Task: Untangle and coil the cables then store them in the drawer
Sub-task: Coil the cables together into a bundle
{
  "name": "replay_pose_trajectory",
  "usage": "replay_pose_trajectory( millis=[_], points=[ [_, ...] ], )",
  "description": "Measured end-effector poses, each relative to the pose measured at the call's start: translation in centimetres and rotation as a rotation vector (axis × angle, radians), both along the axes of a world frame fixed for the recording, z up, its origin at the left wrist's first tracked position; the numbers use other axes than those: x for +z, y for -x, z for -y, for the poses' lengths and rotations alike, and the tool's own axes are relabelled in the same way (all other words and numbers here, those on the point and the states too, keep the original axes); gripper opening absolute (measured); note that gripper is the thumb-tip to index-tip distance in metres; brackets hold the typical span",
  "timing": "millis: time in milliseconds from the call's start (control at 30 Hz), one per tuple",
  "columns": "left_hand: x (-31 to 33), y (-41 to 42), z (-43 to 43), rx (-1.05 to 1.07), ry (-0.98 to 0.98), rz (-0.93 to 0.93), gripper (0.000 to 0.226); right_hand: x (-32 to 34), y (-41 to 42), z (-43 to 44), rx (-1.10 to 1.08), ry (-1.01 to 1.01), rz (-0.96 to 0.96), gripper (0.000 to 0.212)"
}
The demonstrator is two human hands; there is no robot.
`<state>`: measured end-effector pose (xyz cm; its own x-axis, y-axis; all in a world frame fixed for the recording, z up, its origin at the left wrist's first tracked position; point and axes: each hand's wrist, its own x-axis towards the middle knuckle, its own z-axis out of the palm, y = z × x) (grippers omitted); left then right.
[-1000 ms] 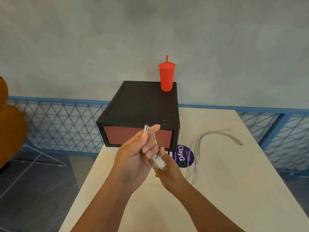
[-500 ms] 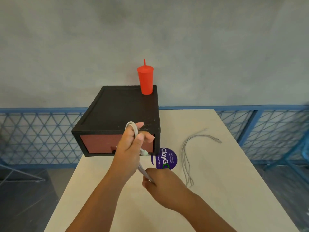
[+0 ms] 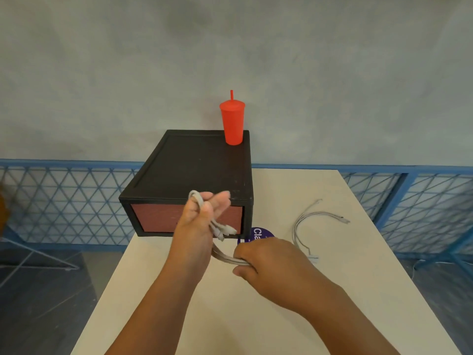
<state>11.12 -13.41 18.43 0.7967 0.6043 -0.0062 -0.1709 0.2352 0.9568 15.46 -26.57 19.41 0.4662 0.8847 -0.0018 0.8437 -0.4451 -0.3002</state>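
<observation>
A cream rectangular table top (image 3: 332, 265) is seen to carry a black box-shaped drawer unit (image 3: 194, 165), whose reddish drawer front (image 3: 153, 216) is shut; all places are given from this unit. Before the drawer front the left hand (image 3: 197, 226) is raised, and a pale grey cable bundle (image 3: 222, 254) is gripped in its curled fingers, with a loop shown above the fist and plugs hung below. Nearer the viewer, off the unit's front right corner, the trailing run of the same bundle is clasped by the right hand (image 3: 271, 262). A red plastic lidded tumbler with a straw (image 3: 232, 124) is stood on the unit's back right corner. A thin white loose cable (image 3: 307, 219) is laid on the table to the unit's right, well apart from both hands. A round purple sticker (image 3: 258, 233) is partly hidden at the front right corner. Coiling is judged to be in hand; next, the trailing run must be wound onto the held loop, and the drawer opened.
</observation>
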Motion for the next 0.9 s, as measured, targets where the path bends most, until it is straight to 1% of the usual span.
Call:
replay_pose_trajectory(
  millis=[33, 67, 133, 167, 233, 267, 300, 333, 400, 533, 600, 667, 700, 767, 800, 900],
  points=[
    [0.3, -0.1, -0.2, 0.032, 0.117, 0.002, 0.012, -0.1, 0.2, -0.1, 0.022, 0.032, 0.006, 0.027],
    [0.6, -0.2, -0.3, 0.045, 0.136, -0.051, 0.009, -0.2, 0.4, -0.2, 0.044, 0.063, 0.011, 0.028],
    [0.2, -0.2, -0.3, -0.015, -0.063, -0.242, 0.009, -0.2, 0.6, -0.3, 0.075, 0.096, 0.029, 0.028],
    [-0.2, -0.1, -0.2, -0.089, -0.186, -0.287, 0.009, -0.1, 0.5, -0.2, 0.083, 0.094, 0.039, 0.029],
    [-1.1, 0.4, 0.1, -0.280, -0.391, -0.301, 0.021, 0.3, 0.2, 0.0, 0.080, 0.065, 0.038, 0.029],
    [-1.3, 0.7, 0.1, -0.361, -0.462, -0.305, 0.021, 0.6, -0.1, 0.1, 0.071, 0.040, 0.022, 0.028],
    [-1.4, 1.0, 0.1, -0.423, -0.503, -0.319, 0.017, 1.0, -0.4, 0.3, 0.056, 0.006, -0.002, 0.026],
    [-1.3, 1.3, 0.1, -0.471, -0.500, -0.322, 0.014, 1.4, -0.6, 0.4, 0.038, -0.033, -0.029, 0.022],
    [-1.0, 1.7, 0.4, -0.533, -0.416, -0.299, 0.025, 2.3, -1.1, 0.8, -0.024, -0.127, -0.093, 0.013],
    [-0.4, 1.9, 1.0, -0.611, -0.332, -0.252, 0.049, 2.7, -2.0, 1.3, -0.095, -0.261, -0.222, 0.016],
    [-0.2, 1.8, 1.0, -0.685, -0.226, -0.169, 0.043, 2.3, -2.6, 1.3, -0.086, -0.342, -0.281, 0.019],
    [-0.1, 1.8, 0.7, -0.759, -0.103, -0.096, 0.040, 1.7, -3.1, 1.2, -0.063, -0.444, -0.350, 0.016],
    [-0.1, 1.8, 0.7, -0.792, -0.028, -0.055, 0.041, 1.5, -3.3, 1.1, -0.045, -0.485, -0.369, 0.021],
    [-0.2, 1.8, 0.8, -0.829, 0.144, 0.013, 0.040, 0.9, -3.4, 0.8, -0.010, -0.555, -0.403, 0.045],
    [-0.4, 1.8, 0.8, -0.832, 0.226, 0.035, 0.039, 0.6, -3.4, 0.6, -0.001, -0.592, -0.425, 0.050],
    [-0.8, 1.7, 0.8, -0.852, 0.403, 0.105, 0.036, -0.1, -2.9, 0.3, -0.034, -0.698, -0.546, 0.047]
  ],
)
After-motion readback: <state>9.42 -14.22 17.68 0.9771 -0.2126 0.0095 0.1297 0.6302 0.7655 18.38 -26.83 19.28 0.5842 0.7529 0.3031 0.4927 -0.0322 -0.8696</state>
